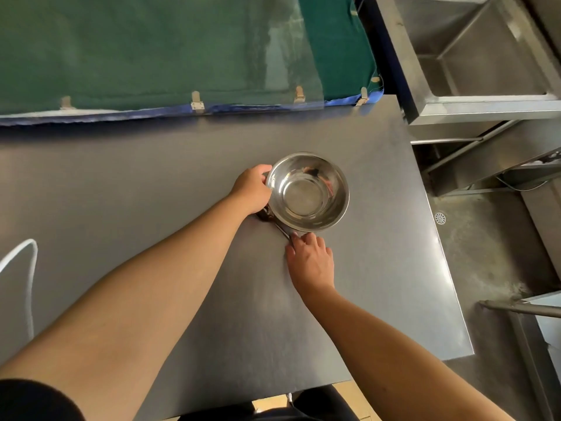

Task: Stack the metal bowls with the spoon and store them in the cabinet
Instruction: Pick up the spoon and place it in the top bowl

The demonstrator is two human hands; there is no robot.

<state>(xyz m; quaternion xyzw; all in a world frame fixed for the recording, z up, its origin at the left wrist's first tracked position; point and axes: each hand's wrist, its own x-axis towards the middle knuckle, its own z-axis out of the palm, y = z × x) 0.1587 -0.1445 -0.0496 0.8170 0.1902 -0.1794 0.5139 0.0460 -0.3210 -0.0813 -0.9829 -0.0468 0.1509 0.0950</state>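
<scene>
A shiny metal bowl (307,192) stands upright on the grey steel table (121,183); it looks like a stack, though I cannot tell how many bowls. My left hand (252,189) grips its left rim. A metal spoon (280,227) lies on the table, partly hidden under the bowl's near-left edge. My right hand (311,262) rests on the table just below the bowl, fingertips pinching the spoon's handle end.
A green cloth (151,47) clipped over a blue-edged frame lines the table's far side. A steel sink unit (485,56) stands at the upper right, with floor and a drain (440,218) beyond the table's right edge. A white chair back (28,268) shows at left.
</scene>
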